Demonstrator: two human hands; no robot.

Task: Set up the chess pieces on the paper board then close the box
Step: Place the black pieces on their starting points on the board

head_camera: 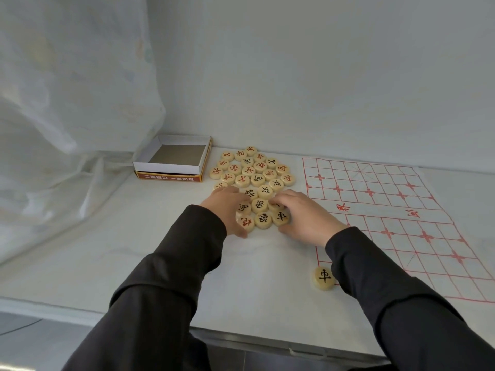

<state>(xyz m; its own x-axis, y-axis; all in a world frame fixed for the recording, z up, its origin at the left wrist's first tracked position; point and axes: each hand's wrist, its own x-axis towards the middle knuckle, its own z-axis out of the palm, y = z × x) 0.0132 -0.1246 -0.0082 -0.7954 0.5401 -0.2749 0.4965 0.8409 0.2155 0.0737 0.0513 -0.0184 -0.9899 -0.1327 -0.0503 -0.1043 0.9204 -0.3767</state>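
The left hand (227,207) and right hand (304,214) lay loosely open, cupping the piece pile (258,180) between them. Dragging pieces onto the paper board (375,210), right of the right hand, could wrinkle it; the box (166,167) sat open beyond the left.

One box (166,167), one board (375,207), about twenty-eight pieces (257,179)

Chess pieces (254,180): pale wood, smooth, slight sheen, painted red/black chars. Paper board (388,199): thin white sheet, creased, red print, matt. Box (166,167): cardboard, matt white inside, red printed outside. Counter (134,250): smooth white, faint veining. Curtain (67,116): sheer cloth. Sleeves (166,277): dark matt fabric.
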